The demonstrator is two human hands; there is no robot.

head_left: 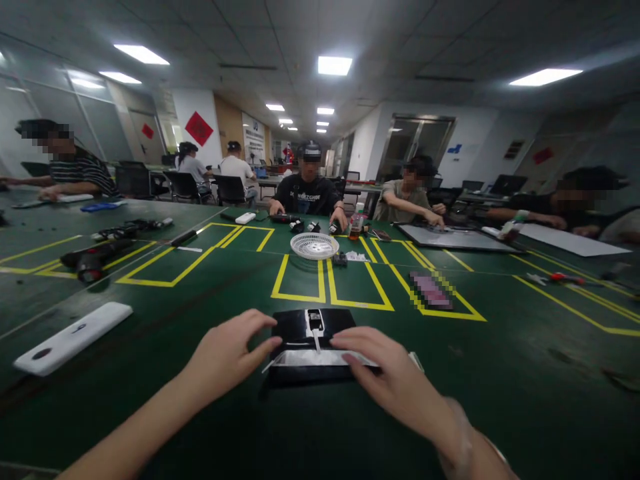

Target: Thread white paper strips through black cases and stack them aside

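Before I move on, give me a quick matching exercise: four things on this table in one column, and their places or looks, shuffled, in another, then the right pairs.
Column one
1. Black item
2. Basket
3. Long slab
4. Small rectangular item

Column two
A. White and round, with openwork sides
B. Pinkish, framed by yellow tape
C. Between the left hand and the right hand
D. White, left of the left hand

Pairs: 1-C, 2-A, 3-D, 4-B
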